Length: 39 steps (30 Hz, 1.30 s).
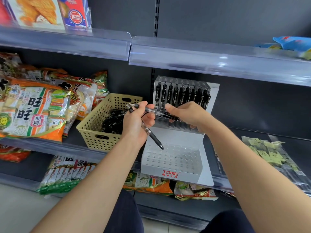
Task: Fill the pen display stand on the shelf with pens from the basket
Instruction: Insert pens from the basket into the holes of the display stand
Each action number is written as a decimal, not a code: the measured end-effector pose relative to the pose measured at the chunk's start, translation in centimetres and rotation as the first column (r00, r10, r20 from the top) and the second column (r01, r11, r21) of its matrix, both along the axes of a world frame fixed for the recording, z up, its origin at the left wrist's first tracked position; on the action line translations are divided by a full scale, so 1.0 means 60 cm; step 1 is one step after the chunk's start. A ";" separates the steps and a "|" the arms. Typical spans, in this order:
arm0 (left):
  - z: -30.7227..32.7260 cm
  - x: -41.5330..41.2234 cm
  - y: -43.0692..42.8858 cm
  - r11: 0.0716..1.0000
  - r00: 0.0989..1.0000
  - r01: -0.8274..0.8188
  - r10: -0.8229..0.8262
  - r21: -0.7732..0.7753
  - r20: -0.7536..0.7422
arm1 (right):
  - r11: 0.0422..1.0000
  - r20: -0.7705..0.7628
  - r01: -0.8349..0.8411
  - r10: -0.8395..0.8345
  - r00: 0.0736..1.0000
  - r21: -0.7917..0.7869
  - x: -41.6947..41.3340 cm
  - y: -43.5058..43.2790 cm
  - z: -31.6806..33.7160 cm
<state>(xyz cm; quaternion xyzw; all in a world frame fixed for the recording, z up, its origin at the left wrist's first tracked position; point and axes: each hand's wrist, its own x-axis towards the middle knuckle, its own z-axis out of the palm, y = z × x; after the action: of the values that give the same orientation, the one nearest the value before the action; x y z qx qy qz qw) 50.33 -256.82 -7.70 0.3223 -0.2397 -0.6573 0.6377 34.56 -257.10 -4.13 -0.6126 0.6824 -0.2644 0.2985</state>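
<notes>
Both bare forearms reach over the pen display stand (151, 172), left hand (136, 122) curled round two pens (152, 135) at its left edge, right hand (186, 115) pinching one pen's end above its middle.

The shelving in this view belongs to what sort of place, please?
Probably a small shop: clear price strips along the shelves, stacked snack bags, and a branded pen display stand.

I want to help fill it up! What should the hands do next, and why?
Probably the right hand should draw the pen it pinches out of the left hand and drop it into the display stand, whose front holes are empty.
</notes>
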 end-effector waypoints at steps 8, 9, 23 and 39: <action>-0.010 -0.001 -0.001 0.996 0.999 0.001 0.002 0.095 -0.032 | 0.964 0.455 -0.084 0.196 0.869 -0.253 -0.001 -0.003 -0.008; -0.012 -0.002 0.000 0.996 1.000 0.013 -0.014 0.091 0.016 | 0.953 0.519 -0.054 0.210 0.829 -0.299 0.002 -0.002 -0.007; -0.025 0.002 0.000 0.990 0.981 0.050 -0.072 0.130 0.178 | 0.698 0.414 0.346 -0.078 0.907 -0.627 0.021 -0.015 0.018; -0.021 0.002 -0.007 0.990 0.906 -0.044 0.094 -0.130 0.413 | 0.695 0.068 0.250 -0.279 0.958 -0.674 0.045 -0.031 0.007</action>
<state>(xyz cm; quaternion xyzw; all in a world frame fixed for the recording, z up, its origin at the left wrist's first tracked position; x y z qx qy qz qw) 50.42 -257.21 -8.95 0.4256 -0.3977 -0.5346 0.6123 37.27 -258.96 -3.73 -0.5794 0.6259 -0.5221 0.0008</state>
